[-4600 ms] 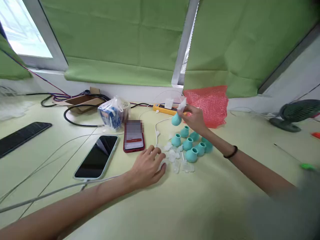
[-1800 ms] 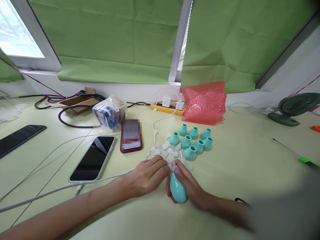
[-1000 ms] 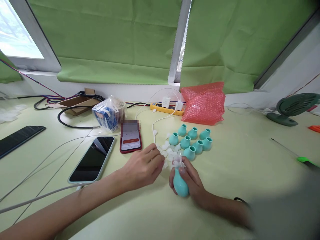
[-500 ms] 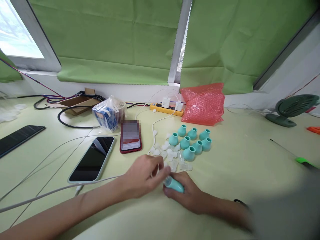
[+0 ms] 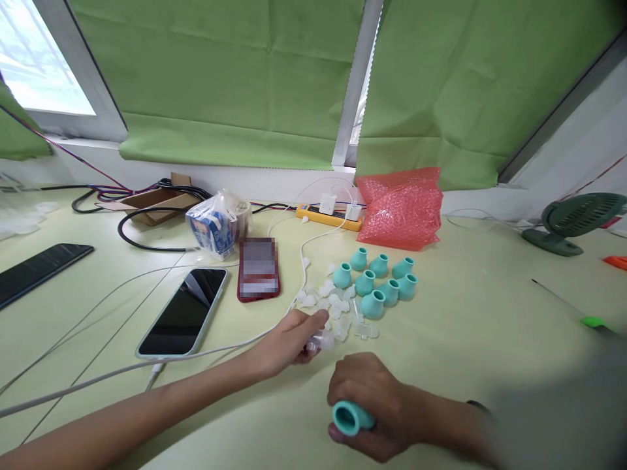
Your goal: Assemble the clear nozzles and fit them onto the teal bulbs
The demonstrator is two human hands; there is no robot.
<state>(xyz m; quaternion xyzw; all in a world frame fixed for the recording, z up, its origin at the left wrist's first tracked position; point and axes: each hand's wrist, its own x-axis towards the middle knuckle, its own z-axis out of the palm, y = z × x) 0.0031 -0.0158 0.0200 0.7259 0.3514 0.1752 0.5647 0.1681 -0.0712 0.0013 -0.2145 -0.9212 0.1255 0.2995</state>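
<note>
Holding smooth, round-mouthed teal bulb point(image 5: 363, 418) and translucent piece point(image 5: 324, 340).

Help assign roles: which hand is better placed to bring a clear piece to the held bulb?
Likely the left hand: it holds a clear piece; the right hand grips the bulb, mouth exposed.

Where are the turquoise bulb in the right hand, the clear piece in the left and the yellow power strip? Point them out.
Held turquoise bulb point(image 5: 362, 418), head view: side of its neck, by the opening.
Clear piece point(image 5: 321, 340), head view: its exposed part.
Yellow power strip point(image 5: 328, 220), head view: its front side.
</note>
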